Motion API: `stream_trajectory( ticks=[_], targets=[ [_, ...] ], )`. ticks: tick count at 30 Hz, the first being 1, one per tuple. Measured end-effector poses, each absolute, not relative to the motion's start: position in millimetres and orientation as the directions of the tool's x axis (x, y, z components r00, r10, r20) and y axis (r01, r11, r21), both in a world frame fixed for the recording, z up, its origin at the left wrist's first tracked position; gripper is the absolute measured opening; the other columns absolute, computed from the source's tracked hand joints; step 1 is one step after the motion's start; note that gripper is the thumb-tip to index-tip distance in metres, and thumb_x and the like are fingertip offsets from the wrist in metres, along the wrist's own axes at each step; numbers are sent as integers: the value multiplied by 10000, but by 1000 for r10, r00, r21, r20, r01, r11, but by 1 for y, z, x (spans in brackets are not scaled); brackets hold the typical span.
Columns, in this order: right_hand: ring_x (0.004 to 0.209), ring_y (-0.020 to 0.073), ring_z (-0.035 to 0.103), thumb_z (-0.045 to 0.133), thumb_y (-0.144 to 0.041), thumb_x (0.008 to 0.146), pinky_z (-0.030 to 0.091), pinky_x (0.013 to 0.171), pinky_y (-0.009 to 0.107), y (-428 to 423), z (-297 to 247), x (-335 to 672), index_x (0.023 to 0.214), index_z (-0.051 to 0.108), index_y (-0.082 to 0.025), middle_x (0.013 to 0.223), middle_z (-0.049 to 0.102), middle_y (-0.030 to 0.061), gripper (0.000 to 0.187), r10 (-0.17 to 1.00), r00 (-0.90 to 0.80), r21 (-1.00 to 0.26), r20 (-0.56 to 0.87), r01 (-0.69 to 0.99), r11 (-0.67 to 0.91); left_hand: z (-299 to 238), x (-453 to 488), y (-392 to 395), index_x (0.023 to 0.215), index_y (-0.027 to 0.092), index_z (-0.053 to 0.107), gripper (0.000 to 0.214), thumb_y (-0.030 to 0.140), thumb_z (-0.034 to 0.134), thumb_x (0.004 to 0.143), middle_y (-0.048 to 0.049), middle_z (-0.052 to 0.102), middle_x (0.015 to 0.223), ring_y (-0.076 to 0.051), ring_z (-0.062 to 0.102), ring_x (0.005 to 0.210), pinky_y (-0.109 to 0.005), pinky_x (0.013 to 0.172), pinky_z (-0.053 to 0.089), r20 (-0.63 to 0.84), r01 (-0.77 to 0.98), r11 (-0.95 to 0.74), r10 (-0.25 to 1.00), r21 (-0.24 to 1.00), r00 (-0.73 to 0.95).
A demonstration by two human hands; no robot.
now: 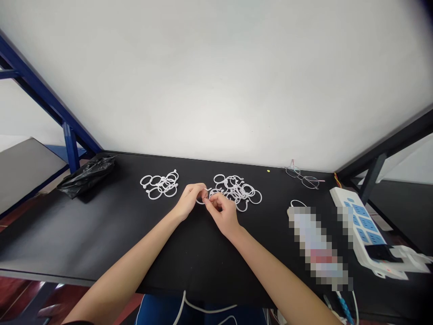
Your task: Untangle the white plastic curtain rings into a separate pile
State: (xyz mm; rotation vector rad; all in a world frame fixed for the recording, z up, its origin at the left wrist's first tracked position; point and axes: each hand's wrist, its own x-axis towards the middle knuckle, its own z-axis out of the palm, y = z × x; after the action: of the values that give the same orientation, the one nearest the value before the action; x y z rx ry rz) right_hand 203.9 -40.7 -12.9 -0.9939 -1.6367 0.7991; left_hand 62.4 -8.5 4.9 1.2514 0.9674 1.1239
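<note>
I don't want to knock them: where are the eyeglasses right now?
In the head view, the eyeglasses lie toward the right, near the back edge of the black table, left of the white power strip.

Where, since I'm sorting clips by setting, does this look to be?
Likely a workstation, perhaps in a workshop: a black table beside blue metal framing, white rings in two loose groups, and a power strip.

From my head, one near camera is looking down at my left hand and right hand, and forward across the table to the wall.
</note>
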Motion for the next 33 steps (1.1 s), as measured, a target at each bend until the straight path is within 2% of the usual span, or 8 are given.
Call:
stream_trajectory(
  ticks=[7,12,17,26,33],
  targets=[
    [452,87,384,608,-322,876,343,489,235,-41,-13,203,689,536,-205,507,416,-70,232,899,-156,-865,409,248,437,6,63,-8,545,168,490,414,370,436,903,8,492,553,-128,453,586,-271,634,362,87,-103,-67,975,992,203],
    [447,90,380,582,-331,886,345,486,240,-40,-13,203,665,530,-209,499,409,-68,257,897,-153,-856,415,270,442,9,63,-9,583,158,550,434,442,460,899,-2,527,566,-134,469,586,-278,639,373,49,-79,-35,980,996,191],
    [445,87,372,577,-306,893,334,488,237,-40,-14,203,663,533,-205,497,405,-69,255,889,-155,-848,431,267,457,8,61,-9,666,141,632,407,468,521,882,-5,562,583,-130,489,585,-270,630,383,18,-147,12,979,989,203],
    [449,84,362,514,-340,934,302,471,234,-42,-10,205,646,505,-198,514,399,-60,322,897,-157,-853,414,279,442,6,58,-6,685,127,679,400,459,561,872,20,466,509,-105,419,535,-253,575,356,2,-199,45,973,979,231],
    [470,94,378,494,-351,951,313,489,241,-41,-14,206,775,514,-202,555,425,-60,232,911,-133,-876,389,252,411,9,58,-7,674,134,643,352,410,550,871,23,449,505,-103,414,522,-251,573,368,-44,-299,144,947,943,318]
  ],
)
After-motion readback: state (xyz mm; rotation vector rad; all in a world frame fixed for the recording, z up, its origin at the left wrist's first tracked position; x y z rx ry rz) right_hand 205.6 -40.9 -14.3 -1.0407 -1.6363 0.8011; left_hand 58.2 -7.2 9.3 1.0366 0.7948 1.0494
